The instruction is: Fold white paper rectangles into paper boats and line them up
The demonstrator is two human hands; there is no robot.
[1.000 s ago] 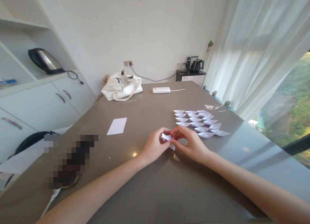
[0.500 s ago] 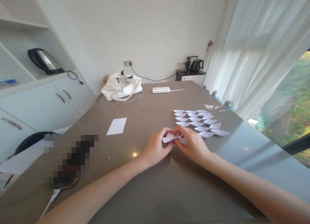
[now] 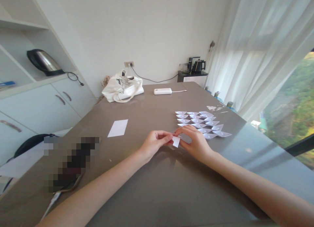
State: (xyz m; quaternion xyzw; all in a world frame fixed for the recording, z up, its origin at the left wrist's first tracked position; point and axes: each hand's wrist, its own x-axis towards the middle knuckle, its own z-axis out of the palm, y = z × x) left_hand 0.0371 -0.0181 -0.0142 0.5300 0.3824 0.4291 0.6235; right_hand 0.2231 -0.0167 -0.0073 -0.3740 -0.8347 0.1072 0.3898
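Observation:
Both my hands meet over the middle of the grey table (image 3: 157, 187). My left hand (image 3: 154, 144) and my right hand (image 3: 195, 142) pinch a small folded piece of white paper (image 3: 176, 141) between their fingertips, just above the tabletop. Right behind my right hand lie several finished white paper boats (image 3: 202, 123), set out in rows. A flat white sheet of paper (image 3: 118, 128) lies to the left of my hands.
A white handbag (image 3: 122, 88) and a white power bank with cable (image 3: 163, 91) sit at the table's far end. Paper scraps (image 3: 213, 108) lie near the right edge. A kettle (image 3: 43, 61) stands on the left shelf. A blurred dark object (image 3: 70, 163) rests at the near left.
The folded paper has been turned and reshaped between my fingers; it now hangs as a small flap under the fingertips. Both hands stayed in the same place.

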